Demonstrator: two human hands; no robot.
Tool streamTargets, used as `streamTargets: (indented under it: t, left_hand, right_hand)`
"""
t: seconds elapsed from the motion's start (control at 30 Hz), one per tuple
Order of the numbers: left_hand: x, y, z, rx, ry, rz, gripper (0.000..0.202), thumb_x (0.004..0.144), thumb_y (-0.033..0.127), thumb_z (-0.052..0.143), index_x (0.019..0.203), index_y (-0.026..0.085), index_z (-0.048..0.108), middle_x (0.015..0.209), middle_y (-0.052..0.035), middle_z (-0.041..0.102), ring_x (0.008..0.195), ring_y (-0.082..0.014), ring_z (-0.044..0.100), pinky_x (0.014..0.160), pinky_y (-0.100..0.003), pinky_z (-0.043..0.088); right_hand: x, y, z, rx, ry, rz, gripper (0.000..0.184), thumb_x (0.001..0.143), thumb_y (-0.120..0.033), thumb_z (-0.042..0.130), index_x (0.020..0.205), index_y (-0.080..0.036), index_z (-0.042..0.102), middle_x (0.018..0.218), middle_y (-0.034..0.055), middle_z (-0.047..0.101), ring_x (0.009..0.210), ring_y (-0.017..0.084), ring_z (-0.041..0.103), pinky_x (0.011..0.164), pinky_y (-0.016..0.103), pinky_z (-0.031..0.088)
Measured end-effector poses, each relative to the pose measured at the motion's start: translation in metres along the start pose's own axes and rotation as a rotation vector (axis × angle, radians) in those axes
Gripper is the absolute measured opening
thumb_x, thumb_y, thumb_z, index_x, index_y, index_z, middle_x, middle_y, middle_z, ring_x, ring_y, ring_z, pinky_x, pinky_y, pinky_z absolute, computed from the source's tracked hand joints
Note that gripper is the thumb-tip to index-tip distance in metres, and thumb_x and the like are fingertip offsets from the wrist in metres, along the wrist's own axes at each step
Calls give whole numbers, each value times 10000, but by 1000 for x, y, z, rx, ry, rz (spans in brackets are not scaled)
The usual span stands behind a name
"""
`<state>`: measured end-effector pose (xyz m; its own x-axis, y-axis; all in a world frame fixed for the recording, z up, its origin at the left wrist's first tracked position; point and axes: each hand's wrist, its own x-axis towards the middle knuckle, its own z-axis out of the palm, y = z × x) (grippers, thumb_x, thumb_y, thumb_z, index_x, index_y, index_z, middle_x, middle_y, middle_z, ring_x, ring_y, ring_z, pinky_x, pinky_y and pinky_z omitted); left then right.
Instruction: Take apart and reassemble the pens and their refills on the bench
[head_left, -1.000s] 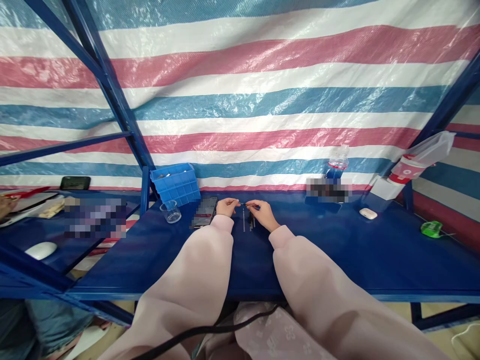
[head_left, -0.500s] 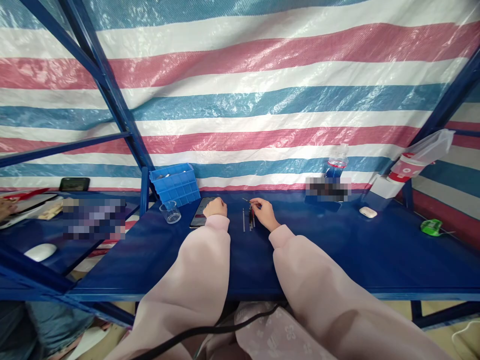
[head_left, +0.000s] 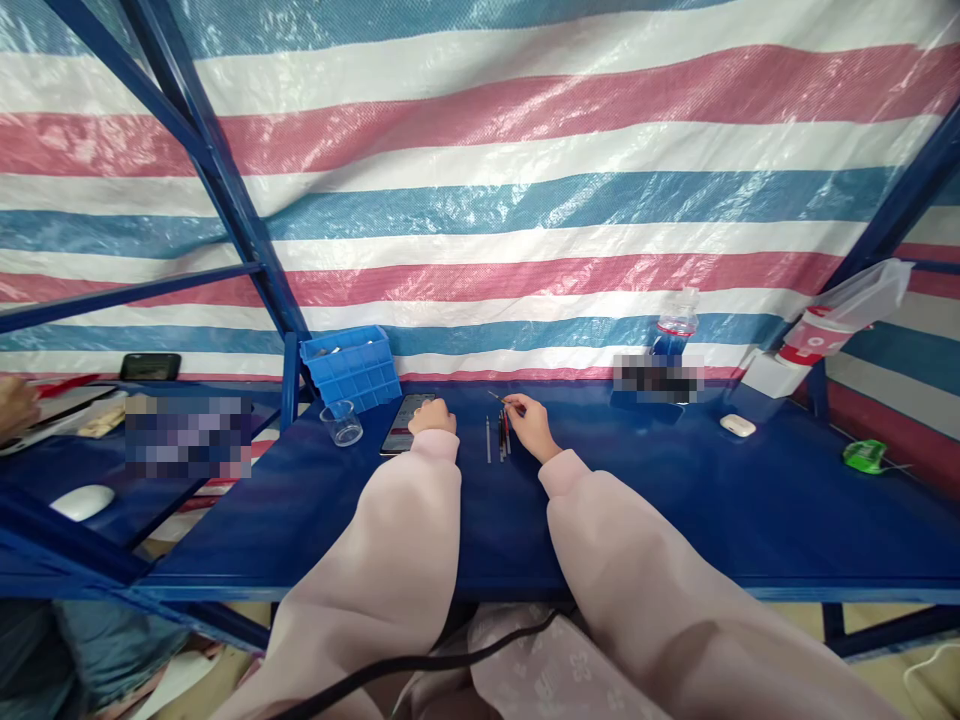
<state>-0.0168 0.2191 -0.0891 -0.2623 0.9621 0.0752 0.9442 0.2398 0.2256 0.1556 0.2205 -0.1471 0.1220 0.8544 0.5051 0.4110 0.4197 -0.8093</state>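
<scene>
My right hand (head_left: 531,424) rests on the blue table (head_left: 675,500) and pinches a thin dark pen-like tool (head_left: 499,399) whose tip points up and to the left. Just left of that hand lie several thin sticks (head_left: 498,438) side by side on the table. My left hand (head_left: 431,416) lies with curled fingers on the near end of a phone (head_left: 405,422). Both arms are in pale pink sleeves.
A clear small cup (head_left: 342,423) and a blue compartment box (head_left: 351,368) stand left of the phone. A bottle (head_left: 673,335), a white earbud case (head_left: 737,425) and a green object (head_left: 863,456) are to the right. A neighbouring table holds a white mouse (head_left: 81,501); another person's hand (head_left: 13,405) shows at the far left.
My left hand has let go of the thin tool it shared with the right and moved left onto the phone. My right hand keeps the tool, now tilted upward.
</scene>
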Motion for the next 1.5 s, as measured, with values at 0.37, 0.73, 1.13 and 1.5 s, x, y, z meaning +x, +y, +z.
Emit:
streamTargets:
  t: [0.37,0.73,1.13,1.5]
  left_hand:
    - [-5,14,22,-410,-110,314,414,815,498,415,772,193,692,764,-52,681,771,-186,616,685,-244,438]
    - [6,18,30,-881,-208,162,296,770,327,500,768,97,687,721,-52,669,446,-75,481,425,-196,376]
    - [-3,14,13,-379,-74,146,289,765,382,450,682,173,631,732,-50,661,751,-190,604,644,-249,430]
    - [-11,17,12,-226,-192,160,226,734,388,533,756,186,633,868,-73,673,845,-223,608,701,-281,440]
  right_hand:
    - [-3,-5,2,-61,-115,-114,186,770,-257,548,923,-228,650,815,4,664,766,150,593,748,275,466]
    - [-8,-28,-4,-202,-231,-94,210,789,-263,558,981,-258,642,847,-11,678,790,151,573,766,269,442]
    - [-10,-35,-12,-287,-111,-48,305,856,-443,431,883,-229,646,819,4,649,760,146,579,694,239,422]
    - [-5,-23,-14,-535,-162,185,187,799,-306,504,890,-211,638,866,40,634,828,174,575,673,247,406]
